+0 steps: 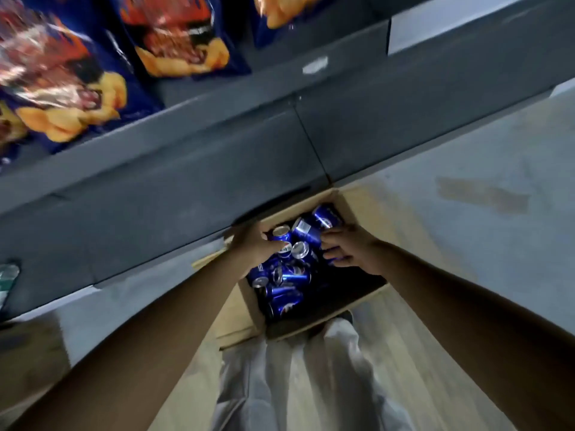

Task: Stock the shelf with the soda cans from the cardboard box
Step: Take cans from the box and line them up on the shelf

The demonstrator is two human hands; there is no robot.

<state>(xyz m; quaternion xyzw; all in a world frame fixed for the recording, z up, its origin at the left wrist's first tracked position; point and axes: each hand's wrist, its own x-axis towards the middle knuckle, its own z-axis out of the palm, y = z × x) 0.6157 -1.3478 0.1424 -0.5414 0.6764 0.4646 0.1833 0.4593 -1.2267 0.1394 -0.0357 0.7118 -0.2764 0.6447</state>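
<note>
Both hands (252, 244) among boxed cans (291, 275)

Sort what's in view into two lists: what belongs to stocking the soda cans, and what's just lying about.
Part of the job:
- soda cans, heaped in the box
- cardboard box, open on the floor
- dark shelf
- left hand, on a can
- right hand, among the cans

Just lying about:
- snack bags on the shelf above
- white label

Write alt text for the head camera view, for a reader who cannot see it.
Seen from above, a person's left hand and right hand reach into an open cardboard box of jumbled blue soda cans on the floor. Beside it stands a dark shelf holding snack bags.
</note>
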